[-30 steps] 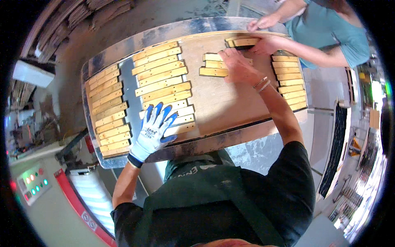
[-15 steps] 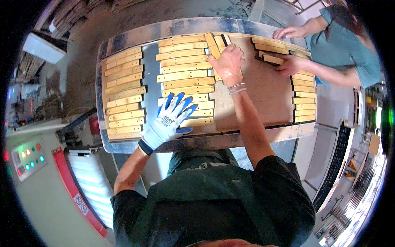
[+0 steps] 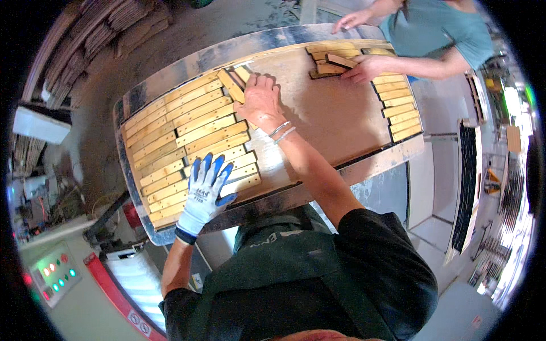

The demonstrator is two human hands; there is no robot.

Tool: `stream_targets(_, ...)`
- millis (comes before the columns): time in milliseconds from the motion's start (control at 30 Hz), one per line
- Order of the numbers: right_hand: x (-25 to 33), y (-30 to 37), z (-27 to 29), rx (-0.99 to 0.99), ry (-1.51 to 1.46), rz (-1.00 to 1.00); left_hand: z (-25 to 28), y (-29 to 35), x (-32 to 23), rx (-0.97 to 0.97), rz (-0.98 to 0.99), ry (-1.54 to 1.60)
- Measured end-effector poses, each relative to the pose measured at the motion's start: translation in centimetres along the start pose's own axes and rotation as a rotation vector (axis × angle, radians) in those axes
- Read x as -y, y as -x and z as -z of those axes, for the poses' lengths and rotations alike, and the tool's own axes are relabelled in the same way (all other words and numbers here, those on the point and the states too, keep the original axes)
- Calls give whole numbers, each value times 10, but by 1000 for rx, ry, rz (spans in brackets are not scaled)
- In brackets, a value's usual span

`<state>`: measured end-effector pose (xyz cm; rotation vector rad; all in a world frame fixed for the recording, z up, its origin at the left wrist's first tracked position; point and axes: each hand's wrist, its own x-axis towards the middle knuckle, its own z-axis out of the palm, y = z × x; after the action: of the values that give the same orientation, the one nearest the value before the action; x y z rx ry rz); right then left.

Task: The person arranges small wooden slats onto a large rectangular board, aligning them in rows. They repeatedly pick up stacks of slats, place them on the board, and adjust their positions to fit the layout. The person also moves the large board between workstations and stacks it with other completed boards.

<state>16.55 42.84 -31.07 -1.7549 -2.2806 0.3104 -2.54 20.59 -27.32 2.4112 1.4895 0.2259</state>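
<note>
My left hand (image 3: 206, 190), in a white and blue glove, lies flat with fingers spread on the near end of a column of drilled wooden slats (image 3: 210, 128). This column meets a second column of slats (image 3: 151, 139) on its left, with hardly any gap between them. At the column's far right corner, my bare right hand (image 3: 263, 101) has its fingers curled over a few wooden slats (image 3: 230, 85) that stand askew. The palm hides part of them. Below the slats lies a flat brown board (image 3: 324, 119).
Across the table, a co-worker's hand (image 3: 367, 68) holds a slat (image 3: 339, 61) above slats at the far right. Another slat column (image 3: 398, 111) lines the board's right edge. A control panel with lit buttons (image 3: 55, 273) stands at lower left.
The slat column under my hands has moved left, closing the gap to the left column. Both my hands have moved left with it. The co-worker's slat is now tilted. My view has turned.
</note>
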Motion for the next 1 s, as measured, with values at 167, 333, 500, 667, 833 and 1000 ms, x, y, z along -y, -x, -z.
stream_targets(167,-35,-7,18,97,114,56,0,2,0,2,19,9)
stream_targets(333,-75,-32,25,246,159,451,-2,1,4,-11,0,-2)
stream_targets(500,-90,-79,42,394,239,718,1,3,3,-16,19,23)
stream_targets(667,-97,-108,40,331,241,828,2,1,5,-7,14,26)
stream_targets(833,-93,-48,26,3,195,890,0,6,2,-3,46,23)
stream_targets(1000,-104,-50,24,-62,199,754,-2,2,2,-18,29,20)
